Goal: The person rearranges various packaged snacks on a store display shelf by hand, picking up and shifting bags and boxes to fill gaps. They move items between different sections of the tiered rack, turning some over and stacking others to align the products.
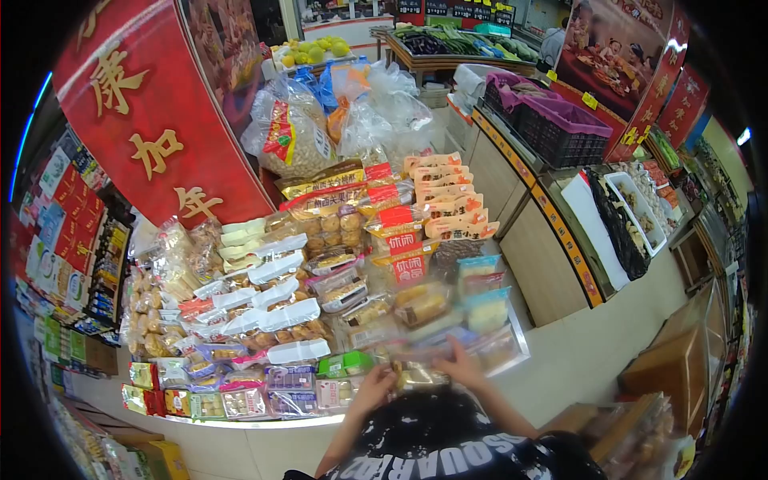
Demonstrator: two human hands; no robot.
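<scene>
My left hand (pixel 378 386) is at the near edge of a display of packaged snacks, its fingers closed on the left side of a clear packet (pixel 418 374). My right hand (pixel 462 365) has its fingers closed at the packet's right side. Blur hides the packet's details. Just left of my left hand lies a green packet (pixel 346 365), with a white and pink box (pixel 339 393) below it. Beyond my hands are bagged breads (pixel 422 304) and light blue-topped bags (pixel 486 310).
Red banners (pixel 148 120) rise behind the display at left. Large clear bags (pixel 292 128) stand at its back. A wooden-sided counter (pixel 516 216) and dark crates (pixel 560 138) are at right. Cardboard boxes (pixel 680 352) stand at lower right. A person (pixel 552 44) is far off.
</scene>
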